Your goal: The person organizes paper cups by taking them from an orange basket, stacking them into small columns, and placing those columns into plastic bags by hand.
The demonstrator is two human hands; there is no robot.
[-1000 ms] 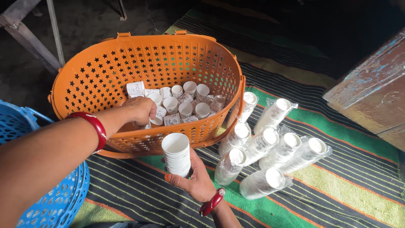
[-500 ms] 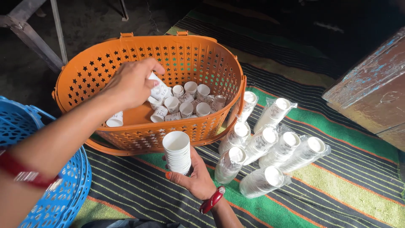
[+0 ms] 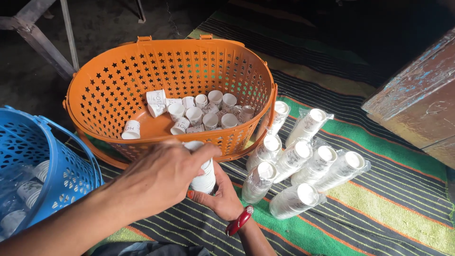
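Note:
My right hand [image 3: 223, 200] comes in from the bottom, a red bangle on its wrist, and grips a short stack of white paper cups [image 3: 206, 179] upright over the mat. My left hand [image 3: 161, 176] reaches in from the left. Its fingers close over the top of that stack on a white cup [image 3: 194, 145]. Just behind the hands stands an orange perforated basket [image 3: 95, 80] with several loose white paper cups [image 3: 194, 114] lying on its bottom.
Several plastic-wrapped sleeves of cups [image 3: 303, 159] lie on the striped mat [image 3: 388, 208] to the right. A blue basket [image 3: 66, 161] holding wrapped cups stands at the left. A worn wooden box [image 3: 417, 99] sits at the right edge, and metal legs [image 3: 42, 42] at the top left.
My left hand has lifted out of the orange basket with a cup and come down onto the stack in my right hand. The stack has barely moved.

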